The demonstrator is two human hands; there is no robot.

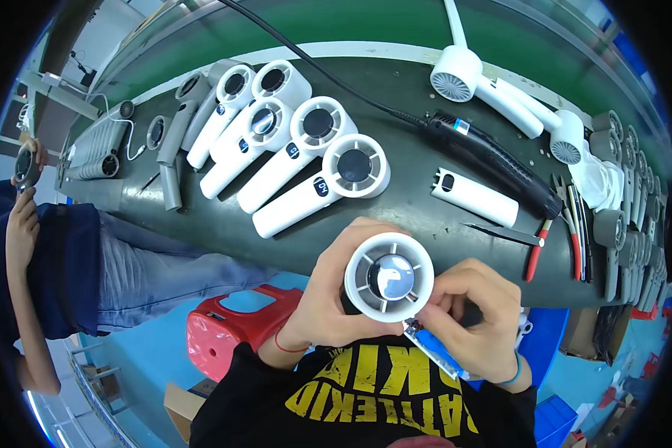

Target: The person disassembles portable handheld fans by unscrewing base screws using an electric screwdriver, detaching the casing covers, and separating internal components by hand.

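Observation:
My left hand (325, 287) is wrapped round the white ring-shaped head of a handheld fan (352, 278), its shiny round hub facing up. My right hand (474, 310) is closed in a pinch at the lower right of the fan head. Just below those fingertips hangs a blue battery (434, 349) with a narrow board, joined at the fan head's lower edge. What the right fingertips grip is too small to make out. On the bench beyond lies a loose white handle shell (476, 198).
Several assembled white fans (295, 205) lie at the left. A black corded power tool (493, 157), pliers (575, 243) and a pointed tool (504, 234) are at the right. Grey fans (635, 254) line the right edge. A co-worker (60, 254) stands left, near a red stool (215, 336).

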